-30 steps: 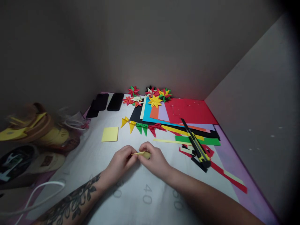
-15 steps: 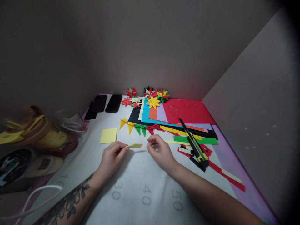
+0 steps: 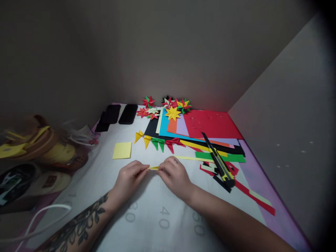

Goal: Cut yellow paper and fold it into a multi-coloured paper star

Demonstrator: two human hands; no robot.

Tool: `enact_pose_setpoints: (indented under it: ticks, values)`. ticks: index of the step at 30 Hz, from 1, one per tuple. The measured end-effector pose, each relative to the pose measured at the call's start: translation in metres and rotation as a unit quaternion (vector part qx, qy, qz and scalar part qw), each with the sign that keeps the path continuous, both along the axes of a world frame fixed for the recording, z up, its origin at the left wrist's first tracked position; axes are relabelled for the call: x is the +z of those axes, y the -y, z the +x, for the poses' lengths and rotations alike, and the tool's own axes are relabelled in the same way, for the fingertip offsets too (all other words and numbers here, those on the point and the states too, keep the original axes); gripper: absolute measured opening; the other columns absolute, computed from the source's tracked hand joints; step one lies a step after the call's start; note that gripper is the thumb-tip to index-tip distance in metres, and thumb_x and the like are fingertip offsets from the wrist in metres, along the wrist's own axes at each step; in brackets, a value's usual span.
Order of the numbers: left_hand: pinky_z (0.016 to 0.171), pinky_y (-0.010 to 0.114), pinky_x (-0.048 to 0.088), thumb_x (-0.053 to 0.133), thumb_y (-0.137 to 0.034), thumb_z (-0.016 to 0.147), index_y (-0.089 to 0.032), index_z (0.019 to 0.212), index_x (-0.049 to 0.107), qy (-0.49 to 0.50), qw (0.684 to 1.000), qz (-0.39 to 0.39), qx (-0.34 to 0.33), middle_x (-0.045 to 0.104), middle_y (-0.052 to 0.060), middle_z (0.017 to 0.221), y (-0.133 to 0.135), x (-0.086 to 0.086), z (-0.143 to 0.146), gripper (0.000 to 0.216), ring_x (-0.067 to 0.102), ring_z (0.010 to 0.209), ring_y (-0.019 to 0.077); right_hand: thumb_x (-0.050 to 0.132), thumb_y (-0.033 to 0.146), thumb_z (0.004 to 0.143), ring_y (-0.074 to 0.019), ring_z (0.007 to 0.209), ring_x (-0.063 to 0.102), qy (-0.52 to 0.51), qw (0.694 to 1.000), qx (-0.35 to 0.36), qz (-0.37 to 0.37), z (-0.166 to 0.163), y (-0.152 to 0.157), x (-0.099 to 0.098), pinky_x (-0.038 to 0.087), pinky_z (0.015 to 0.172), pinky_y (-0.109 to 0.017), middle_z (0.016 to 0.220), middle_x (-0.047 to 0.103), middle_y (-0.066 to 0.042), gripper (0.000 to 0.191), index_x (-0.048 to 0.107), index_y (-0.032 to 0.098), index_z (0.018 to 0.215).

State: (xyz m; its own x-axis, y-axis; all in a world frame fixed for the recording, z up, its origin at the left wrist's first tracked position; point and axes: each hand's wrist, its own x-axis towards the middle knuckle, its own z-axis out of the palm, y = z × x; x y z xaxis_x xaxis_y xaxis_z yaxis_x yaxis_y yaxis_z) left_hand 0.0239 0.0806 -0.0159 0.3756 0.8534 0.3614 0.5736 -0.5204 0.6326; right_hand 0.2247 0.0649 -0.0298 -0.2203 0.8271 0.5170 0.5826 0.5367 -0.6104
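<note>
Between my two hands, just above the white mat, is a small folded piece of yellow paper (image 3: 154, 168). My left hand (image 3: 131, 176) pinches its left end, and my right hand (image 3: 175, 177) pinches the right end; the fingers cover most of it. A stack of pale yellow square paper (image 3: 122, 150) lies just beyond my left hand. Past my hands is a row of folded paper pieces: yellow ones (image 3: 143, 139), green ones (image 3: 158, 144) and red ones (image 3: 173, 143).
A yellow-black utility knife (image 3: 219, 161) lies over paper scraps (image 3: 210, 168) at right. Folded paper stars (image 3: 172, 113) and coloured sheets (image 3: 210, 124) sit at the back by the wall. Two dark phone-like slabs (image 3: 128, 114) lie back left; pots (image 3: 44, 147) and a white cable (image 3: 47, 210) are at left.
My right hand has moved left and closed on the free end of the yellow paper. My left hand has shifted slightly right with the paper.
</note>
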Motion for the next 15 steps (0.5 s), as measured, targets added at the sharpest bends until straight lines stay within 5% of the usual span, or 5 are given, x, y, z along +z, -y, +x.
enact_pose_setpoints:
  ticks: [6, 15]
  values:
    - [0.062, 0.025, 0.052, 0.064, -0.031, 0.079, -0.017, 0.102, 0.069, 0.023, 0.991, -0.131, 0.007, 0.073, 0.005, 0.081, 0.004, 0.009, 0.006, 0.027, 0.065, 0.068, 0.0149, 0.053, 0.017, 0.088, -0.0187, 0.077, 0.052, 0.083, 0.995, 0.014, 0.05, 0.0, 0.001, 0.004, 0.042, 0.071, -0.034, 0.08, 0.062, -0.005, 0.013, 0.064, 0.021, 0.084]
    - [0.047, 0.021, 0.042, 0.054, -0.034, 0.08, -0.009, 0.114, 0.062, 0.158, 0.915, -0.368, 0.049, 0.065, 0.0, 0.058, -0.001, 0.01, 0.013, 0.043, 0.055, 0.048, 0.0113, 0.052, 0.012, 0.088, -0.0194, 0.075, 0.051, 0.216, 0.965, 0.01, 0.151, 0.003, 0.005, 0.004, 0.037, 0.066, -0.035, 0.09, 0.068, -0.005, 0.018, 0.063, 0.023, 0.097]
